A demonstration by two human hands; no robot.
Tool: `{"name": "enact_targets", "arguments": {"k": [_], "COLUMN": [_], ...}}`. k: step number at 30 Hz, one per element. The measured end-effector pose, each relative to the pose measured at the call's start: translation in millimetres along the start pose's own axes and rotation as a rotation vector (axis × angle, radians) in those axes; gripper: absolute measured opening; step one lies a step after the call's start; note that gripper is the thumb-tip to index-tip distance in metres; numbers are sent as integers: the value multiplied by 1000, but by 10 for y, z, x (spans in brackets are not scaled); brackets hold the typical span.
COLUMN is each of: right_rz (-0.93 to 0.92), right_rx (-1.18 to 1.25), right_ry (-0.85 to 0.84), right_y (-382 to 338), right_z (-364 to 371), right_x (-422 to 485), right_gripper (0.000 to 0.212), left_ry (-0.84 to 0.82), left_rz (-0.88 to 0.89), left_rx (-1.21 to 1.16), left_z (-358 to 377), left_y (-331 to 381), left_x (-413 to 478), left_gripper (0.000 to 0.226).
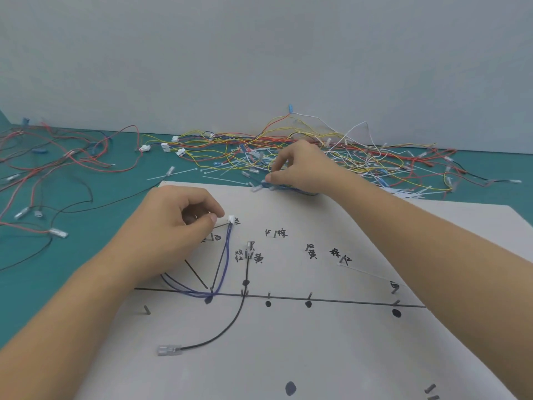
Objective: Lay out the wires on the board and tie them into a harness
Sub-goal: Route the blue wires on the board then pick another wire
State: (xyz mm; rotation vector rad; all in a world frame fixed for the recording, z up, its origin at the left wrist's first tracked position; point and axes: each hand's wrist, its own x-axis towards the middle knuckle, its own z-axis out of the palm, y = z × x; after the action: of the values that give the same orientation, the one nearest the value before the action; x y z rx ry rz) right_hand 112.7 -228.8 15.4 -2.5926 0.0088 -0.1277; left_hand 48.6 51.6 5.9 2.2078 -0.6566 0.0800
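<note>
Wires, loose pile (375,160): yellow, red, white and blue leads with terminals, heaped on the teal mat (57,269) along the grey wall, beyond the far edge of the board (317,356). White cable ties (222,179) lie scattered at its near side, and red and black leads (57,160) are spread well apart to the left. The board is white, hand-lettered, inked with lines and dots and studded with nails. On it lie a blue wire pair (227,252), running from a white connector (231,219) down round a nail and back under the left hand (173,226), and a black wire (230,321) ending in a clear terminal (169,350). The left hand is curled, thumb against forefinger just beside the connector; what it holds cannot be told. The right hand (300,166) pinches a bunch of blue wires (288,187) at the board's far edge.
</note>
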Motion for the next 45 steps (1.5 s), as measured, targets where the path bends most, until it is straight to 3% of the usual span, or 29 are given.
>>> {"name": "enact_targets", "arguments": {"k": [2,4,6,10,13,19,25,32,39,45], "right_rz": [-5,19,119,386,343,278,261,118,46,17], "right_rx": [29,99,228,415,244,94,74,-76,-320,-202], "right_ry": [0,-28,22,167,121,261,177,66,-29,-32], "right_y": [-24,-40,-17,163,280,358,429,437,374,297], "right_z": [38,25,-23,-145,-179,-199,-231,-234,-196,-251], "right_x": [29,35,53,73,59,84,88,48,106,-4], "right_gripper": [7,19,31,23,31,33,43,19,27,27], "left_ry": [7,7,3,-6,-9,-7,-13,-15,-13,-12], "left_rz": [-1,-3,-5,5,6,1,-13,-13,-27,-30], "left_rx": [-2,-2,-5,-7,-5,-3,-8,6,12,27], "left_z": [-8,-11,-11,2,11,-2,6,15,3,15], "left_y": [-14,-33,-51,-57,-51,-36,-37,-25,-29,-25], "left_x": [-2,1,8,13,9,3,-2,5,-3,-3], "left_gripper": [25,26,27,28,28,29,26,24,23,22]}}
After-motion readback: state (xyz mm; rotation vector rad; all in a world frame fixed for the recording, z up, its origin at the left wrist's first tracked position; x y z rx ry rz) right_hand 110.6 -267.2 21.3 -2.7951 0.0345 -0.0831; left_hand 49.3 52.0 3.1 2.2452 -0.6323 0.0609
